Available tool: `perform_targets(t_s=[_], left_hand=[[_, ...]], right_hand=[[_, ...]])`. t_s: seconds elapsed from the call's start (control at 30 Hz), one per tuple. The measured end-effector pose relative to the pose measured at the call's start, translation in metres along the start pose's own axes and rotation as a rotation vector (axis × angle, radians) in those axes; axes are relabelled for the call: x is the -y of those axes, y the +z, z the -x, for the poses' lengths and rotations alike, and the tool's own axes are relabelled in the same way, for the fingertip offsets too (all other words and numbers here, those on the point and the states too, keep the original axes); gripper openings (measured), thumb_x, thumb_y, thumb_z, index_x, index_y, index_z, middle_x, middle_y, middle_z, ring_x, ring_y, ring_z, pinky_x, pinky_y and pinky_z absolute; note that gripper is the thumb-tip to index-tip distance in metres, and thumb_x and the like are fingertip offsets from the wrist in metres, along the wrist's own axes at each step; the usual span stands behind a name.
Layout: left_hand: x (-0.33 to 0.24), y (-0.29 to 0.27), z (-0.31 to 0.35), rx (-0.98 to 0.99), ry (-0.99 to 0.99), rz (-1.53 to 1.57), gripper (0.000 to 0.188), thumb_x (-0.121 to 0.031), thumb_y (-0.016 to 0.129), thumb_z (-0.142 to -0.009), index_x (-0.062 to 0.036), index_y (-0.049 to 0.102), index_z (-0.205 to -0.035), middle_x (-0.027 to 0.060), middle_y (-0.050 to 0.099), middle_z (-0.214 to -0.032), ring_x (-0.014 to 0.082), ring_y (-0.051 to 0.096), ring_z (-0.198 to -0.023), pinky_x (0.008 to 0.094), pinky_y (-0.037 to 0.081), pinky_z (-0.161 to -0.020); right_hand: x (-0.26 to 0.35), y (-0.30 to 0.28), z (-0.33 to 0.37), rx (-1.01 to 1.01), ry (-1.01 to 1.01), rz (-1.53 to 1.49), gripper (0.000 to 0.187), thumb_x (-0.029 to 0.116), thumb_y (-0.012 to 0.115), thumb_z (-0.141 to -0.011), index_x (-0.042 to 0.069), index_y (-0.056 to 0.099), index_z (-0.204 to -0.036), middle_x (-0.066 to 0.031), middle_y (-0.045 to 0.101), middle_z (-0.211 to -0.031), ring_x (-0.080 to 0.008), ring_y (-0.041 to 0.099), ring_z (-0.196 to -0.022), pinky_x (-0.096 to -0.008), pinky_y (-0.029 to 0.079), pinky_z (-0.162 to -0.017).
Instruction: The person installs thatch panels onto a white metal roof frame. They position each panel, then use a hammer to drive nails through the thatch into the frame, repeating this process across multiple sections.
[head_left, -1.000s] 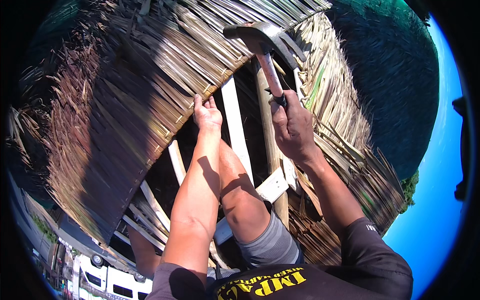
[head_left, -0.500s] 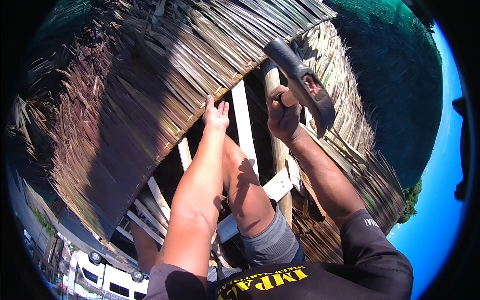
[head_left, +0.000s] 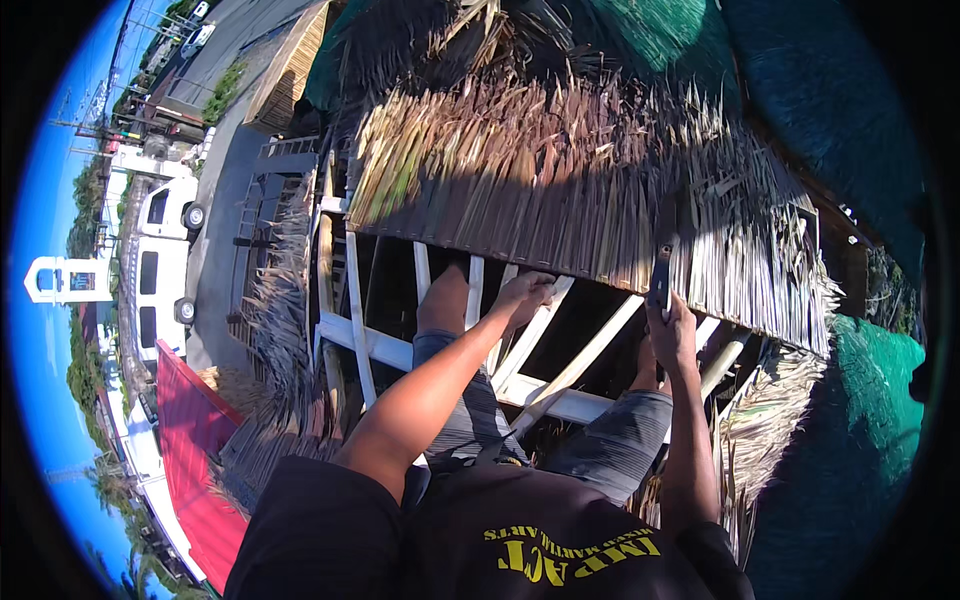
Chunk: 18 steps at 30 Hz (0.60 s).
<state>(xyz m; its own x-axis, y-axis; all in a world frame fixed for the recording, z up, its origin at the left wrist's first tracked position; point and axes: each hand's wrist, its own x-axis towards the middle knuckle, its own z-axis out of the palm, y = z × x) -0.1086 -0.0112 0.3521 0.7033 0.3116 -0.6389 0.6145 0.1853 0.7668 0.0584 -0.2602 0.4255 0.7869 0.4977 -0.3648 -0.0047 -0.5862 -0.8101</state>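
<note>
In the head view, I locate the thatch panel point(head_left: 520, 215) at 12 o'clock, extending toward 2 o'clock. Its strips are dry and overlapping: reddish-brown along the ragged upper edge, yellow-green at the left end, pale and sunlit at the right. A shadow crosses the middle. The lower edge runs nearly straight above pale slats point(head_left: 535, 328) and a white crossbeam point(head_left: 385, 343).

My left hand point(head_left: 525, 298), near centre, has its fingers bent at this edge; I cannot tell whether they grip it. My right hand point(head_left: 675, 330), at 3 o'clock, is closed around a hammer point(head_left: 661, 278), raised in front of the panel. A white vehicle point(head_left: 165, 265) stands at 9 o'clock.
</note>
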Motion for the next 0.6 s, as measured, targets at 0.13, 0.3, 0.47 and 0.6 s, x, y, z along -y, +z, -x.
perform_targets(t_s=[0.13,0.3,0.47,0.6], left_hand=[[0.033,-0.152,0.152,-0.661,0.162,-0.229,0.033,-0.021,0.067,-0.092,-0.0002,0.069,-0.118,0.0132,0.074,-0.1,0.0209,0.07,-0.097,0.0346,0.052,-0.087],[0.122,-0.232,0.353,-1.293,-0.017,-0.404,0.035,-0.03,0.064,-0.093,-0.0056,0.068,-0.118,0.0203,0.072,-0.106,0.0393,0.068,-0.101,0.0458,0.053,-0.087],[0.204,-0.159,0.505,-1.541,-0.77,-0.238,0.052,-0.032,0.065,-0.093,-0.0081,0.055,-0.137,0.0197,0.059,-0.136,0.0375,0.058,-0.123,0.0459,0.048,-0.101],[0.226,-0.079,0.554,-1.654,-1.171,-0.39,0.07,-0.033,0.069,-0.09,0.0034,0.042,-0.144,0.0255,0.042,-0.149,0.0407,0.04,-0.138,0.0467,0.041,-0.11]], right_hand=[[0.098,0.127,0.023,0.302,-0.283,0.314,0.028,0.029,0.062,-0.097,0.001,0.065,-0.096,-0.0223,0.065,-0.075,-0.042,0.065,-0.071,-0.0457,0.048,-0.063],[0.191,0.259,0.126,0.838,-0.899,0.365,0.027,0.021,0.072,-0.088,0.003,0.067,-0.108,-0.0243,0.069,-0.085,-0.0436,0.068,-0.08,-0.0468,0.054,-0.069],[0.25,0.324,0.22,1.395,-1.295,0.59,0.029,0.024,0.064,-0.089,0.01,0.065,-0.114,-0.0157,0.071,-0.093,-0.0409,0.068,-0.088,-0.054,0.053,-0.074],[0.269,0.337,0.261,1.494,-1.462,0.603,0.03,0.026,0.064,-0.088,0.012,0.066,-0.116,-0.0138,0.071,-0.094,-0.0371,0.069,-0.087,-0.0504,0.053,-0.074]])
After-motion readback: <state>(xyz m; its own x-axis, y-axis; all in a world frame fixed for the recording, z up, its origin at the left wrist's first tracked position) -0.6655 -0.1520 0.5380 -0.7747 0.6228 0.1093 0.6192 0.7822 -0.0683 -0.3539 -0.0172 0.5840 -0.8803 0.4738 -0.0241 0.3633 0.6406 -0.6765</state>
